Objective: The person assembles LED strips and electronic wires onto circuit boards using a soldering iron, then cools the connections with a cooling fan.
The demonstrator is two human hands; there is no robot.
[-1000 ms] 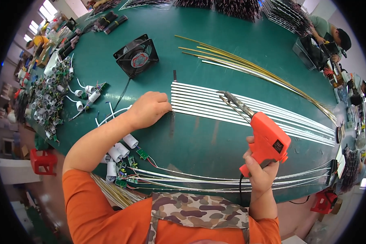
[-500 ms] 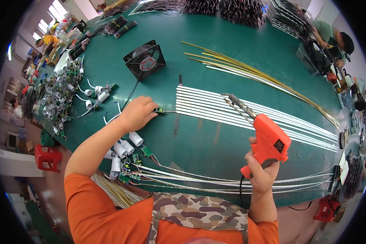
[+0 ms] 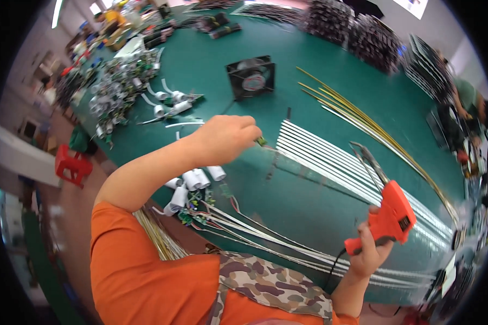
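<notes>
My left hand [image 3: 229,140] is closed on a small green circuit board [image 3: 262,141] at its fingertips, above the green table. A thin wire runs from the board to the near end of a white strip at the edge of a row of long white strips [image 3: 320,154]. My right hand [image 3: 370,252] is wrapped round the handle of a red soldering gun [image 3: 398,214], raised over the strips with its metal tip pointing up and away. Below my left forearm lie white cylindrical caps [image 3: 192,181] and circuit boards, wired to several long strips [image 3: 287,241].
A black fan [image 3: 250,78] stands beyond my left hand. Yellowish strips [image 3: 358,116] lie at the far right. A heap of caps and boards [image 3: 122,84] covers the far left of the table [image 3: 200,65]. At the right edge a co-worker [image 3: 466,100] sits by a dark bin.
My left hand has lifted the circuit board off the table, and the strip wired to it has shifted. The soldering gun stays in my right hand. The whole view has turned.
</notes>
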